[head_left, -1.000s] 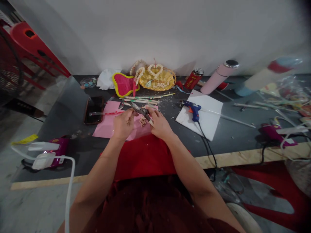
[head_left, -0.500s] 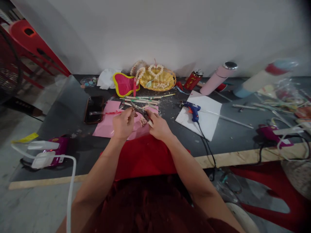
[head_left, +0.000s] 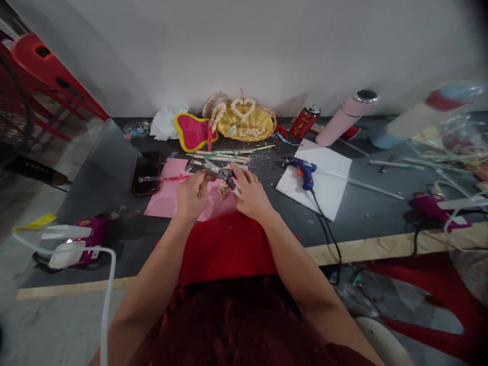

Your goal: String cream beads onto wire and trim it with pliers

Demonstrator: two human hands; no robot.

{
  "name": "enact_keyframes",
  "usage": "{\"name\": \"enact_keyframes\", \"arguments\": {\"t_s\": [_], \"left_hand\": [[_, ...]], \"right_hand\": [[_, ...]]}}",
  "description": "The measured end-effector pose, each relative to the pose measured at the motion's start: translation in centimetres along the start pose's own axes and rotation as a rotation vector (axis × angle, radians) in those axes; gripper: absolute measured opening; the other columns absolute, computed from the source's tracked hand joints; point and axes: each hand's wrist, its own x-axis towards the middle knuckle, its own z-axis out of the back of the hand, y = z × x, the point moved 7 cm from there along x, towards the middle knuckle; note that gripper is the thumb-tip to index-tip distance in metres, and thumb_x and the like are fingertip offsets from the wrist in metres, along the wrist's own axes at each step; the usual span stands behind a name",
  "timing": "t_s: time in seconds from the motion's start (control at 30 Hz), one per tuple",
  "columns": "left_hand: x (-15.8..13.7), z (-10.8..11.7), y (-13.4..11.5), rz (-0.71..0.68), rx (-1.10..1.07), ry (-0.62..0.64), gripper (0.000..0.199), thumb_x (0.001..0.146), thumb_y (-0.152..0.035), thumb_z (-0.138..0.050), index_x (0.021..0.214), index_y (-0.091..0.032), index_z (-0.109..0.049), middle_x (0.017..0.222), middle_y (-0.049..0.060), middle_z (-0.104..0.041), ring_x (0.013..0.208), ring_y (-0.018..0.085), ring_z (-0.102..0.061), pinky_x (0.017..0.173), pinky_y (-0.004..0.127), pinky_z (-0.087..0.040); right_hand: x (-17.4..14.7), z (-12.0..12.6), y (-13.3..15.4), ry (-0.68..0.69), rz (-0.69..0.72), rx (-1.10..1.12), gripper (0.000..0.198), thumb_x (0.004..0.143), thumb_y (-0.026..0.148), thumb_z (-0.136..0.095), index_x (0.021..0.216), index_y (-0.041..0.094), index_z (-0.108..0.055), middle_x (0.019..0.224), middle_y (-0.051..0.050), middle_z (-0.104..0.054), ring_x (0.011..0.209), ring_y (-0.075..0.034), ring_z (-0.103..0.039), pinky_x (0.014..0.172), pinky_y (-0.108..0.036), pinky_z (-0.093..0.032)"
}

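Observation:
My right hand (head_left: 251, 195) grips a pair of pruning shears (head_left: 221, 172) by the handles, the blades pointing left toward my other hand. Close to the blade tips, my left hand (head_left: 193, 195) is closed in a pinch; what its fingers hold is too small to make out. Beneath both hands lies a pink sheet (head_left: 163, 195), with a small heap of pale cut pieces (head_left: 223, 190) on it. Thin pale sticks with green marks (head_left: 229, 152) lie just beyond the sheet.
A blue glue gun (head_left: 303, 170) rests on a white board (head_left: 331, 195) at right. Left lies a phone (head_left: 145, 173). Behind stand a yellow basket (head_left: 263, 127) with a beaded heart, a red can (head_left: 305, 122) and a pink bottle (head_left: 345, 118). Power strips (head_left: 89, 239) sit at both sides.
The shears' blades and handles have spread wider, and the fingers of my right hand have loosened around them. My left hand keeps its pinch in nearly the same place.

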Motion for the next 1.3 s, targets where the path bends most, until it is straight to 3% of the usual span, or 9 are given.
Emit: {"name": "enact_keyframes", "arguments": {"t_s": [0.27,0.47,0.57,0.9,1.1,1.3], "left_hand": [[0.0,-0.2,0.5,0.054,0.057,-0.014,0.032,0.095,-0.034,-0.039,0.081,-0.019,-0.064,0.081,0.004,-0.073,0.073,0.014,-0.067,0.06,0.023,-0.043],[-0.1,0.2,0.5,0.067,0.087,-0.043,0.027,0.093,-0.033,-0.043,0.084,-0.019,-0.065,0.077,0.003,-0.073,0.069,0.014,-0.066,0.058,0.023,-0.042],[-0.1,0.2,0.5,0.053,0.089,-0.045,0.02,0.09,-0.028,-0.048,0.09,-0.019,-0.066,0.08,0.003,-0.073,0.072,0.015,-0.067,0.059,0.023,-0.043],[-0.1,-0.3,0.5,0.0,0.002,0.033,0.027,0.093,-0.028,-0.043,0.085,-0.02,-0.067,0.085,0.003,-0.073,0.077,0.015,-0.067,0.065,0.024,-0.047],[-0.1,-0.6,0.6,0.023,-0.033,0.07,0.031,0.094,-0.032,-0.042,0.079,-0.02,-0.066,0.079,0.003,-0.073,0.071,0.014,-0.066,0.061,0.023,-0.046],[-0.1,-0.1,0.6,0.037,-0.046,0.011,0.033,0.094,-0.034,-0.04,0.079,-0.019,-0.066,0.077,0.003,-0.072,0.069,0.013,-0.065,0.06,0.022,-0.044]], "right_hand": [[0.0,-0.2,0.2,-0.005,-0.002,0.043,0.068,0.081,0.021,-0.047,0.145,0.023,-0.026,0.122,-0.013,-0.053,0.109,-0.028,-0.051,0.09,-0.042,-0.046],[-0.3,-0.4,0.5,0.025,-0.037,0.041,0.071,0.076,0.016,-0.049,0.144,0.024,-0.028,0.113,-0.011,-0.057,0.101,-0.026,-0.056,0.087,-0.039,-0.047],[-0.2,-0.3,0.4,0.028,-0.035,0.047,0.072,0.076,0.016,-0.049,0.144,0.024,-0.027,0.115,-0.011,-0.057,0.101,-0.026,-0.056,0.086,-0.04,-0.047],[0.1,-0.3,-0.2,0.037,0.037,0.082,0.077,0.08,0.019,-0.05,0.148,0.026,-0.015,0.135,-0.013,-0.043,0.123,-0.029,-0.042,0.096,-0.05,-0.042],[0.3,-0.4,-0.7,0.035,0.045,0.08,0.078,0.075,0.013,-0.049,0.147,0.026,-0.019,0.135,-0.012,-0.044,0.121,-0.028,-0.043,0.095,-0.047,-0.043],[-0.1,0.2,0.1,0.001,0.0,0.065,0.071,0.077,0.013,-0.047,0.144,0.027,-0.028,0.126,-0.01,-0.053,0.109,-0.025,-0.053,0.089,-0.04,-0.047]]}}
